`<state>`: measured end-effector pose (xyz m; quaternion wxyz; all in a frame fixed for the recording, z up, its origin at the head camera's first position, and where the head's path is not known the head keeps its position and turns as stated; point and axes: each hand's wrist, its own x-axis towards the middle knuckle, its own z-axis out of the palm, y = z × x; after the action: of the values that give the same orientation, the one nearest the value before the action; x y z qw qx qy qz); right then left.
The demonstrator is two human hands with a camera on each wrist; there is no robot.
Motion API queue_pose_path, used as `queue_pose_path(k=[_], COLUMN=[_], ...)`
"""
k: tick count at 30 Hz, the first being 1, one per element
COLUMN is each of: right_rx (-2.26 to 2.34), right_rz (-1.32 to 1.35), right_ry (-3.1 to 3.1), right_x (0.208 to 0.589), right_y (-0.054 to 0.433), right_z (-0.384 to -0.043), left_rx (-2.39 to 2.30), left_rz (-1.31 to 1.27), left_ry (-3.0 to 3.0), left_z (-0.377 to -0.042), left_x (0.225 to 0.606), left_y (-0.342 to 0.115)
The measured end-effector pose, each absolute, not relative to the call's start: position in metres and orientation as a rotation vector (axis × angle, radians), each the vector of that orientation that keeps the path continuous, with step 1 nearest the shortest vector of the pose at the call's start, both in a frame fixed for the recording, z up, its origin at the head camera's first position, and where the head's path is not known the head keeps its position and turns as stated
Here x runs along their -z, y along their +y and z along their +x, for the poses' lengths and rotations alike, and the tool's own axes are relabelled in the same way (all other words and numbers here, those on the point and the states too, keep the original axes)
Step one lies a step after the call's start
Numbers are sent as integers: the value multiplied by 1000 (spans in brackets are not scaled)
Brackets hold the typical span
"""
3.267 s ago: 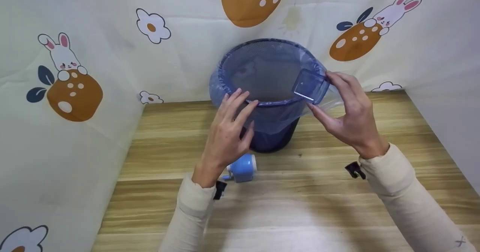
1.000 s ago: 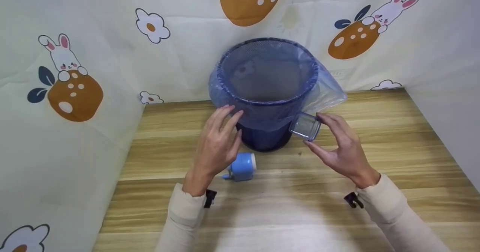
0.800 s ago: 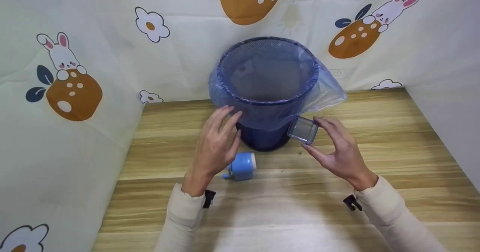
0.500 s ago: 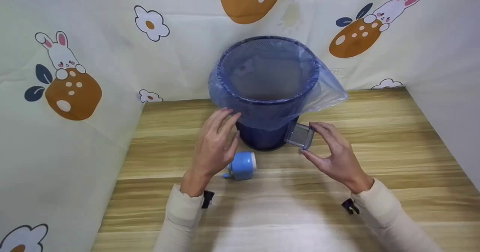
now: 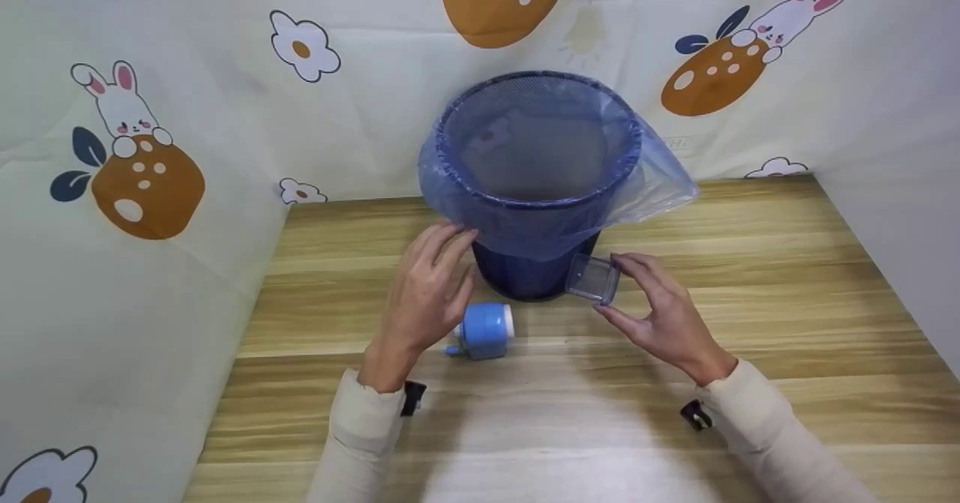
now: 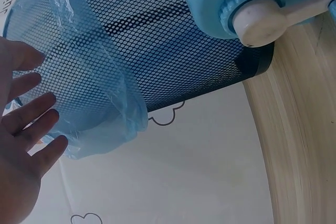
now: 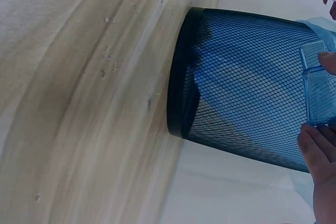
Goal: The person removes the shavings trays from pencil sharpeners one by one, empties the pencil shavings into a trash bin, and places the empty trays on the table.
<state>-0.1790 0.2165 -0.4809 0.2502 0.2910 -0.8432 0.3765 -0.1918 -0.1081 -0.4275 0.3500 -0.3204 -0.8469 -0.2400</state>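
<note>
My right hand (image 5: 667, 323) pinches a small clear plastic shavings tray (image 5: 592, 279) between thumb and fingers. It is held in front of the lower right side of a dark blue mesh wastebasket (image 5: 525, 274). In the right wrist view the tray (image 7: 319, 98) looks see-through, with a ridge across it. My left hand (image 5: 426, 285), fingers loosely bent and holding nothing, hovers at the front left of the wastebasket. Just right of its wrist a light blue pencil sharpener (image 5: 486, 330) lies on the table; its white crank (image 6: 262, 22) shows in the left wrist view.
A thin blue bin bag (image 5: 652, 181) lines the wastebasket and hangs over its rim, with a loose corner sticking out right. Printed cloth walls (image 5: 375, 128) close off the back and sides. A few crumbs (image 7: 107, 53) lie on the wooden table (image 5: 585, 413).
My right hand has brought the tray from the wastebasket's right rim down and toward me, tilting it on the way. My left hand has drawn back from the front rim. The sharpener has stayed put.
</note>
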Motion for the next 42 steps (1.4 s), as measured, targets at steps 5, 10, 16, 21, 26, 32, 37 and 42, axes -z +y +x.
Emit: queue_pose_path(k=[5, 10, 16, 21, 26, 32, 37, 42], right_rx=[-1017, -1002, -985, -977, -982, -1017, -1036, -1041], right_rz=[808, 814, 826, 816, 825, 814, 826, 858], right_ry=[-2343, -2348, -2351, -2416, -2464, -2549, -2623, -2655], right_x=[490, 497, 504, 507, 511, 518, 525, 530], right_y=[218, 220, 221, 221, 221, 221, 223, 224], right_z=[-181, -184, -186, -186, -184, -183, -184, -184], left_rx=[625, 620, 621, 606, 597, 597, 603, 606], left_rz=[-825, -811, -787, -780, -783, -800, -803, -798], left_ry=[-2219, -2241, -2247, -2257, -2261, -2241, -2241, -2258], left_z=[-193, -195, -197, -197, -197, -198, -198, -198], left_x=[429, 433, 437, 438, 439, 440, 441, 443], left_y=[-110, -111, -113, -113, -114, -114, -114, -115])
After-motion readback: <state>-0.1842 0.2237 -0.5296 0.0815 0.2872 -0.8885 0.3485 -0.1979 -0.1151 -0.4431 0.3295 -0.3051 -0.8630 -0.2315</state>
